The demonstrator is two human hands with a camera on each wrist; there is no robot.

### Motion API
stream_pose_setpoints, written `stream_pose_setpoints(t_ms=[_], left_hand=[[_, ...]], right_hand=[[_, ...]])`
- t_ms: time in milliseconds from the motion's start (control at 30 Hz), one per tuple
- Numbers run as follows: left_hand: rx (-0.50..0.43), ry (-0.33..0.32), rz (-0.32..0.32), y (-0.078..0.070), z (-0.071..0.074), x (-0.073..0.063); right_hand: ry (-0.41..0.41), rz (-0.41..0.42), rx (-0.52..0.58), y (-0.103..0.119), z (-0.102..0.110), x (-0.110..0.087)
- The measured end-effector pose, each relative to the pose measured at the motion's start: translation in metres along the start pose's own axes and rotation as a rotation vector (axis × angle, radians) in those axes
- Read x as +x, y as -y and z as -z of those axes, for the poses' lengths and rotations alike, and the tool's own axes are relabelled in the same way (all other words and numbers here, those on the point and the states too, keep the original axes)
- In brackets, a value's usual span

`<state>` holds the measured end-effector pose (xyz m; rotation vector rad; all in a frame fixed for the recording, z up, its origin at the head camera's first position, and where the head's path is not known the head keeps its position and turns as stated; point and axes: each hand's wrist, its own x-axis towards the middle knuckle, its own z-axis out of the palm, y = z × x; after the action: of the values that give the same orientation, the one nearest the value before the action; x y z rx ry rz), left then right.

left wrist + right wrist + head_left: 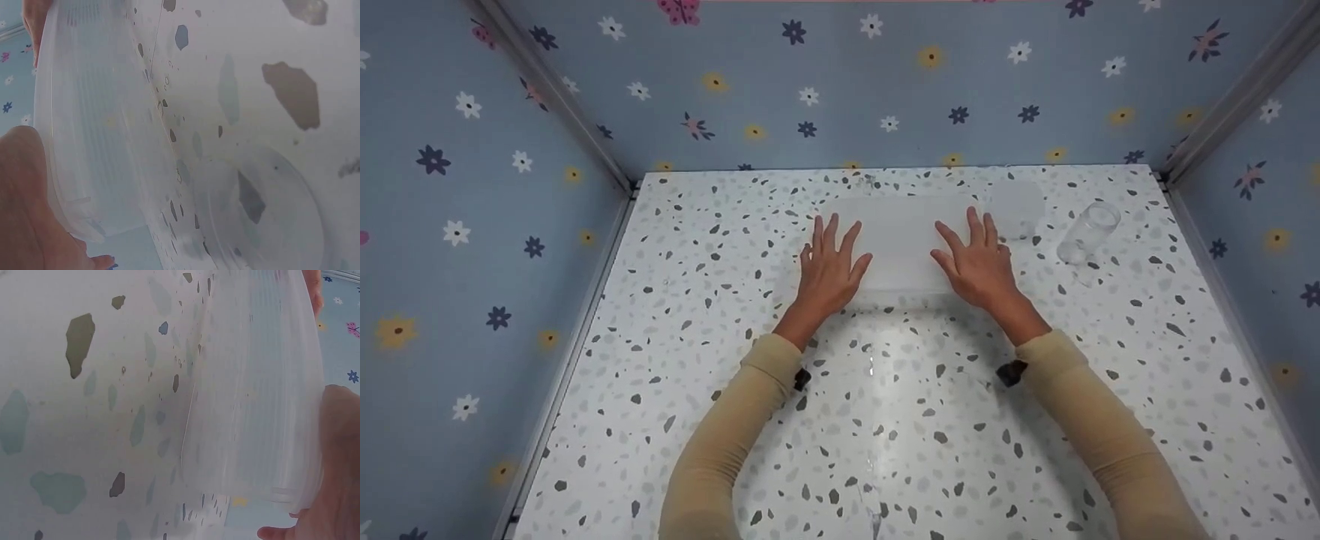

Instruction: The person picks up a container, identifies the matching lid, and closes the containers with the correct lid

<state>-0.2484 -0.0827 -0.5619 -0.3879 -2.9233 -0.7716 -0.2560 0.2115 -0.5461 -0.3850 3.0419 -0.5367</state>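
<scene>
A long translucent plastic box [904,244], its top white and frosted, sits near the back of the table. My left hand [830,270] rests on the box's left end, fingers spread and mostly straight. On the right end lies my right hand [979,262] in much the same way. Both wrist views show the ribbed side of the box [101,129], with the hand along its top edge. A round clear plastic piece [281,208] lies on the table beside the box in the left wrist view; its kind is unclear.
Right of the box lie a frosted, rounded translucent piece [1018,208] and a clear cylindrical cup [1089,232]. The speckled table [697,262] meets flowered panels [840,82] at the back and both sides. Metal rails [562,97] run along the corners.
</scene>
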Motion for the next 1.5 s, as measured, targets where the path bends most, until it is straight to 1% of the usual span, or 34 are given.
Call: stream_pose_setpoints(t_ms=[33, 67, 133, 167, 267, 367, 400, 433, 467, 567, 633, 667, 767, 867, 1000, 1067, 1133, 1200, 1367, 1500], left_hand=[[-0.011, 0.001, -0.004, 0.000, -0.001, 0.001], [-0.021, -0.012, -0.007, 0.003, -0.005, 0.002], [-0.062, -0.011, -0.008, 0.008, -0.010, 0.006], [-0.065, -0.008, -0.002, 0.012, -0.014, 0.008], [-0.096, -0.033, 0.008, 0.038, -0.040, 0.020], [-0.108, -0.026, 0.029, 0.058, -0.058, 0.030], [-0.131, -0.026, 0.035, 0.063, -0.062, 0.032], [-0.156, -0.015, 0.048, 0.061, -0.058, 0.031], [-0.187, -0.001, 0.061, 0.056, -0.051, 0.029], [-0.314, 0.013, 0.090, 0.036, -0.023, 0.016], [-0.369, 0.007, 0.105, 0.024, -0.004, 0.008], [-0.385, 0.004, 0.109, 0.019, 0.004, 0.005], [-0.384, -0.017, 0.126, 0.016, 0.016, -0.003], [-0.407, -0.047, 0.137, 0.018, 0.024, -0.008], [-0.458, -0.110, 0.129, 0.024, 0.028, -0.012], [-0.460, -0.122, 0.117, 0.027, 0.030, -0.015], [-0.441, -0.117, 0.108, 0.028, 0.032, -0.019], [-0.418, -0.112, 0.091, 0.029, 0.032, -0.022], [-0.378, -0.126, 0.037, 0.033, 0.034, -0.030], [-0.368, -0.119, -0.004, 0.036, 0.032, -0.037]], right_hand=[[-0.001, -0.003, 0.000, 0.000, 0.000, 0.000], [-0.002, -0.007, -0.001, 0.000, 0.000, 0.000], [-0.004, -0.010, -0.002, -0.001, 0.000, 0.000], [-0.005, -0.010, 0.000, -0.001, -0.001, 0.000], [-0.012, -0.015, 0.018, -0.001, -0.001, 0.001], [-0.032, -0.021, 0.066, -0.002, -0.002, 0.002], [-0.042, -0.024, 0.088, -0.002, -0.002, 0.002], [-0.054, -0.026, 0.112, -0.003, -0.002, 0.001], [-0.068, -0.026, 0.133, -0.003, -0.002, 0.001], [-0.107, -0.023, 0.187, -0.006, -0.001, -0.001], [-0.131, -0.018, 0.215, -0.008, 0.000, -0.003], [-0.141, -0.018, 0.230, -0.010, 0.001, -0.004], [-0.169, -0.023, 0.276, -0.016, 0.005, -0.009], [-0.201, -0.021, 0.325, -0.022, 0.009, -0.012], [-0.235, -0.007, 0.376, -0.028, 0.015, -0.015], [-0.247, 0.003, 0.389, -0.029, 0.018, -0.018], [-0.256, 0.025, 0.386, -0.031, 0.020, -0.020], [-0.263, 0.072, 0.373, -0.033, 0.020, -0.022], [-0.267, 0.213, 0.316, -0.039, 0.015, -0.031], [-0.252, 0.260, 0.277, -0.040, 0.011, -0.037]])
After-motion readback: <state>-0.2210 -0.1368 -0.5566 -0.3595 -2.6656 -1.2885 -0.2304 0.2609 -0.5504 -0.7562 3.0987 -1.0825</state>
